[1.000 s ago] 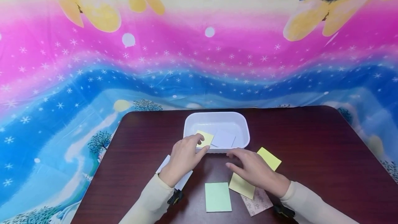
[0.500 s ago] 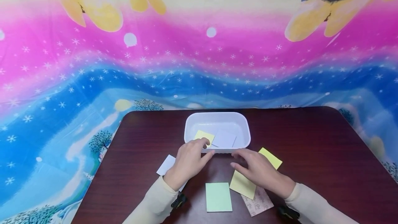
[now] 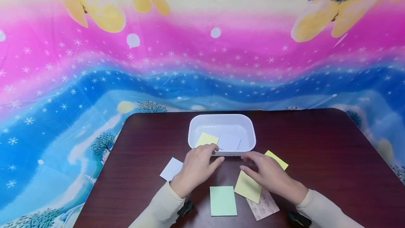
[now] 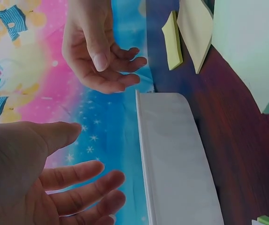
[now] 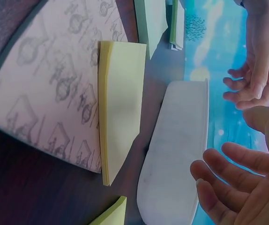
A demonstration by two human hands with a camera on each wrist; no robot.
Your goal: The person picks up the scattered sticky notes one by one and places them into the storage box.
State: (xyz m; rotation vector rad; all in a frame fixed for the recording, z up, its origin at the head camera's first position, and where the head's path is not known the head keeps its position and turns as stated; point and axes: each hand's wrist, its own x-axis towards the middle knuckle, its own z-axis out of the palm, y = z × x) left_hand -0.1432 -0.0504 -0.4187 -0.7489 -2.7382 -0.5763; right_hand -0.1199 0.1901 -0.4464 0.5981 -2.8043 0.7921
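My left hand (image 3: 197,167) hovers at the near left corner of the white plastic tub (image 3: 221,153), its fingers loosely bent and holding nothing. A yellow sticky note pad (image 3: 206,139) and a white one (image 3: 229,140) lie inside the tub. My right hand (image 3: 272,173), likewise without anything in it, hangs above two yellow sticky note pads, one light (image 3: 248,187) and one brighter (image 3: 277,159). In the left wrist view, thumb and fingers of the left hand (image 4: 73,178) are spread apart. The right wrist view has the right hand (image 5: 240,180) relaxed beside the tub wall.
A light green sticky note pad (image 3: 223,201) lies near the front of the dark wooden table (image 3: 133,182). To its right, a pink patterned pad (image 3: 263,207) sits partly under the light yellow one. A white pad (image 3: 172,169) is half hidden by the left hand. Behind hangs a printed cloth (image 3: 202,55).
Both hands have drawn back slightly toward the body and to the right. The left fingers no longer overlap as much of the tub, and more of the white pad's top shows. The pads stay put.
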